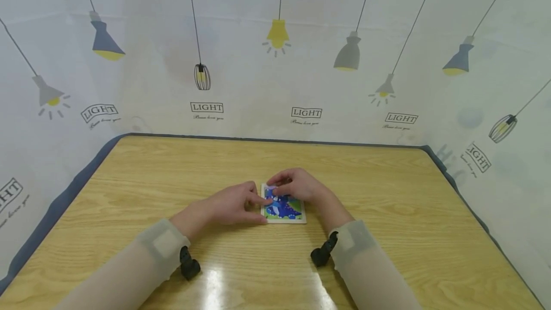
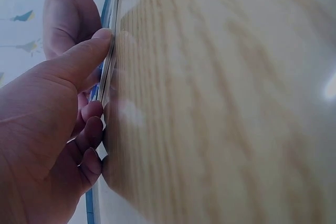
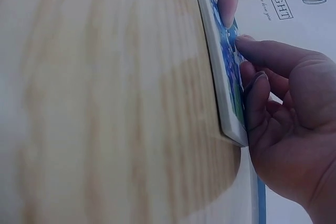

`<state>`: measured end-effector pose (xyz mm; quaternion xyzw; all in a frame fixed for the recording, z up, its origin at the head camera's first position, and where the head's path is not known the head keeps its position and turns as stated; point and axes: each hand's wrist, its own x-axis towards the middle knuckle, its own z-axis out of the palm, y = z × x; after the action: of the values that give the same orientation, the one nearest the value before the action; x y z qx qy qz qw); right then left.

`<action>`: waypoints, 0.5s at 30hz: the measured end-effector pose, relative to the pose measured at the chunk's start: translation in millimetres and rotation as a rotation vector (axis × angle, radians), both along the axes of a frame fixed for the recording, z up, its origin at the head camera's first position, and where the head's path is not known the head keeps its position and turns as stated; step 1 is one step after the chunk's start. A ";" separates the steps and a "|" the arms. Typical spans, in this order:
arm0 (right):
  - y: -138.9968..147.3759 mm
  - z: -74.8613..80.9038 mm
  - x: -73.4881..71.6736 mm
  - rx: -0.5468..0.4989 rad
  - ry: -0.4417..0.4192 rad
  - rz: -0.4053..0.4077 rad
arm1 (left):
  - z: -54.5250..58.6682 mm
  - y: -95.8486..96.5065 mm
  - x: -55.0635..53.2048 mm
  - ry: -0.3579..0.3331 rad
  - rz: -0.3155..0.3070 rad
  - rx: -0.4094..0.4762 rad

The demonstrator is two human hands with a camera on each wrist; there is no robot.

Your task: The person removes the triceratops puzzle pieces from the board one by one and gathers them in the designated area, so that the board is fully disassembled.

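A small square picture puzzle point(image 1: 284, 210) lies flat on the table, its white frame around a blue dinosaur on green. My left hand point(image 1: 234, 203) is at its left side, index finger stretched onto the picture and thumb along the near left corner. In the left wrist view that thumb point(image 2: 86, 56) runs against the board's thin edge, the other fingers bent below. My right hand point(image 1: 301, 186) reaches over the far right part, fingers curved at the far edge. The right thumb point(image 3: 268, 56) rests on the picture in the right wrist view. The hands hide the picture's upper part.
The wood-grain table point(image 1: 181, 166) has a dark blue edge. Behind it and at both sides stands a pale curtain point(image 1: 241, 85) printed with hanging lamps and lettering. A black wrist device point(image 1: 189, 263) sits at the left cuff, another point(image 1: 323, 250) at the right.
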<state>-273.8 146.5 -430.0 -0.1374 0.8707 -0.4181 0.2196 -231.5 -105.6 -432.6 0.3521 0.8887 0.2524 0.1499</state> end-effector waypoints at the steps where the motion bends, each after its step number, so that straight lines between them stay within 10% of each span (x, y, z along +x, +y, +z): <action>1: 0.0 0.0 0.1 0.001 -0.001 0.000 | 0.2 0.2 0.2 0.000 -0.001 0.000; 15: 3.0 -4.9 -1.5 -0.053 0.026 0.014 | 0.6 0.0 1.4 -0.004 0.010 -0.001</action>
<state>-275.3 149.5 -434.9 -0.1546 0.8611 -0.4377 0.2072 -230.1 -105.5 -432.0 0.3473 0.8903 0.2532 0.1504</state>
